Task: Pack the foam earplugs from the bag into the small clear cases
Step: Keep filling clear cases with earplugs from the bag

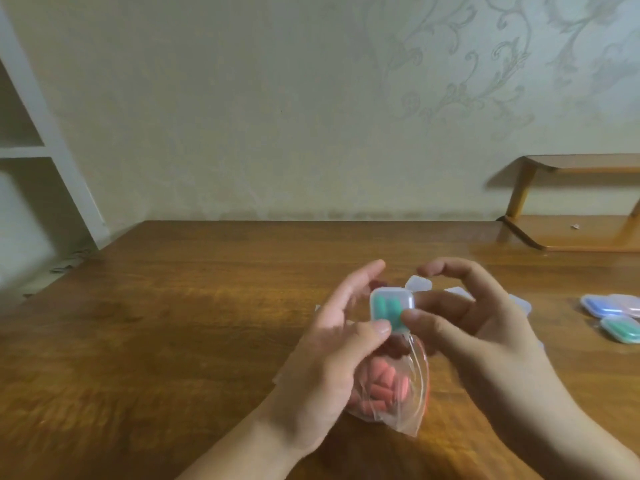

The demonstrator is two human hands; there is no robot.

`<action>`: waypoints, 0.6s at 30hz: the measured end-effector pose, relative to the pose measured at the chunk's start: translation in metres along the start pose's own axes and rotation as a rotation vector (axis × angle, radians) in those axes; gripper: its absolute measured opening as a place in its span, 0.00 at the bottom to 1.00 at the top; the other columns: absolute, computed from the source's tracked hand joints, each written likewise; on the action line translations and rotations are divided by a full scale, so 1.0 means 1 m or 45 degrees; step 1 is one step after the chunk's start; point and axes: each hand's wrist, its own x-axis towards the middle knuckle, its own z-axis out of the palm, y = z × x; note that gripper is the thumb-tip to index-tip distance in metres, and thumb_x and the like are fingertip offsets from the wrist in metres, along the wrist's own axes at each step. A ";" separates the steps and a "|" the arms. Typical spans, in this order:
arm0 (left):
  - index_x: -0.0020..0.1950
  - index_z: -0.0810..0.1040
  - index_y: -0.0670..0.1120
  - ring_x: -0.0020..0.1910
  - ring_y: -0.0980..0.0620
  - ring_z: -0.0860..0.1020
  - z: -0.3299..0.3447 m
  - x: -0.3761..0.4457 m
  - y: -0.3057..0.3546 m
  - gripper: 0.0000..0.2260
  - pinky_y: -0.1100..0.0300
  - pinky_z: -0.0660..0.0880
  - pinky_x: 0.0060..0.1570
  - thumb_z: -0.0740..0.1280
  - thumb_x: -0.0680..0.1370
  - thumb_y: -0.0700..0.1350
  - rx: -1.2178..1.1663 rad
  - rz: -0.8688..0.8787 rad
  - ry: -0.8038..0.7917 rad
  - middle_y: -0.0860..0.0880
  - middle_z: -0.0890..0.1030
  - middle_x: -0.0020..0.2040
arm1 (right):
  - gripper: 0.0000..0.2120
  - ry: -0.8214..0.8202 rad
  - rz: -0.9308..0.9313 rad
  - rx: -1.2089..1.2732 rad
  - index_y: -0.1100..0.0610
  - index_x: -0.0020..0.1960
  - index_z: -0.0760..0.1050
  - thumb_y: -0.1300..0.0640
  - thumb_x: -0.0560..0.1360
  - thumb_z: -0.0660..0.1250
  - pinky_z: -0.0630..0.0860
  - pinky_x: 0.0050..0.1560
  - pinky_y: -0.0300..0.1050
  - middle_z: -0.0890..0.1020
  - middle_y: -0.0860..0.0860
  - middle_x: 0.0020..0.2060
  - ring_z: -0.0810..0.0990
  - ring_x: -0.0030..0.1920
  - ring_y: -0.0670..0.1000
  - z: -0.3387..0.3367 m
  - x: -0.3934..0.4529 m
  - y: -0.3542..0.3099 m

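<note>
2 green earplugs (387, 305) upright, seemingly, in case (393, 308)

Green-filled clear case (392, 308) above earplug bag (388, 386)

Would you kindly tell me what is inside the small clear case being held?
Two green earplugs lie side by side inside the case; both thumbs cover its lower edge.

This looks like a room in a home. Pale wallpaper with a faint scrolling floral pattern (467, 81) backs a brown wooden table (173, 323), a small two-tier wooden shelf (581, 202) and white built-in shelving (34, 150).
</note>
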 end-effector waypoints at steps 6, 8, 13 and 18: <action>0.58 0.80 0.48 0.47 0.50 0.85 0.000 0.003 -0.001 0.12 0.62 0.80 0.44 0.71 0.76 0.37 0.529 0.280 0.192 0.46 0.85 0.50 | 0.23 0.022 0.164 0.167 0.60 0.57 0.71 0.61 0.64 0.72 0.81 0.36 0.44 0.85 0.62 0.39 0.82 0.34 0.58 -0.009 0.008 0.005; 0.56 0.80 0.46 0.46 0.49 0.85 0.000 0.004 -0.001 0.12 0.61 0.81 0.44 0.71 0.75 0.35 0.531 0.261 0.193 0.45 0.85 0.49 | 0.22 0.001 0.164 0.142 0.61 0.55 0.70 0.62 0.64 0.72 0.81 0.38 0.46 0.84 0.63 0.38 0.81 0.34 0.58 -0.011 0.008 0.007; 0.55 0.80 0.46 0.46 0.50 0.85 0.000 0.005 -0.003 0.11 0.62 0.80 0.43 0.72 0.75 0.35 0.597 0.278 0.250 0.47 0.85 0.48 | 0.14 -0.078 0.212 0.040 0.62 0.52 0.73 0.62 0.68 0.72 0.81 0.38 0.46 0.84 0.63 0.39 0.82 0.34 0.56 -0.016 0.010 0.003; 0.56 0.78 0.55 0.48 0.58 0.84 0.015 0.004 -0.006 0.15 0.64 0.81 0.43 0.73 0.74 0.39 0.966 0.354 0.248 0.59 0.84 0.49 | 0.09 -0.191 0.323 -0.112 0.63 0.52 0.77 0.62 0.72 0.70 0.82 0.42 0.46 0.85 0.60 0.42 0.84 0.39 0.55 -0.033 0.015 -0.009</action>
